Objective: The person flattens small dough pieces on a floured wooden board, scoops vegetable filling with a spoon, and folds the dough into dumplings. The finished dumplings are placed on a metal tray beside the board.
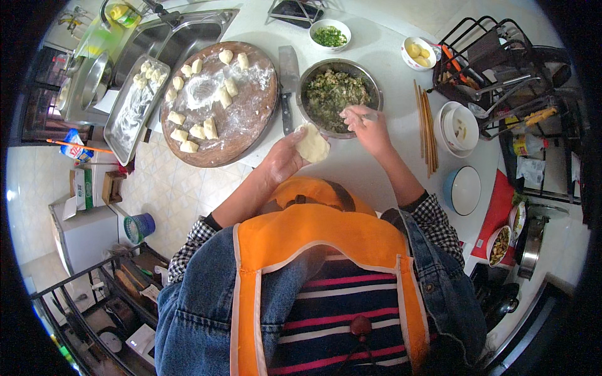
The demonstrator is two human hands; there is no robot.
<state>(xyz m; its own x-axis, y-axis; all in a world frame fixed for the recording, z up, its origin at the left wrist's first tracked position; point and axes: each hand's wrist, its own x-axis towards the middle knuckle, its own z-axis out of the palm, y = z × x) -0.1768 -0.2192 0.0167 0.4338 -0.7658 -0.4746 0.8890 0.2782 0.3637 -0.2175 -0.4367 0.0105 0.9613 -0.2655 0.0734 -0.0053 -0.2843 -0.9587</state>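
My left hand (pixel 284 157) holds a flat round dough wrapper (pixel 312 144) over the counter's front edge. My right hand (pixel 366 126) is at the near right rim of a steel bowl (pixel 380 101), its fingers curled over the chopped green filling (pixel 335 94). A small pale shape shows at those fingers, too blurred to name, so I cannot tell what they grip. To the left lies a floured round wooden board (pixel 249 127) with several dough pieces (pixel 210 128). Between board and bowl rests a cleaver (pixel 288 70), its black handle towards me.
A floured metal tray (pixel 123 134) with dough pieces stands at the left, by the sink (pixel 195 37). Behind the steel bowl is a bowl of chopped greens (pixel 330 36). Chopsticks (pixel 427 131), stacked bowls (pixel 461 127), a blue bowl (pixel 463 190) and a black rack (pixel 484 56) line the right.
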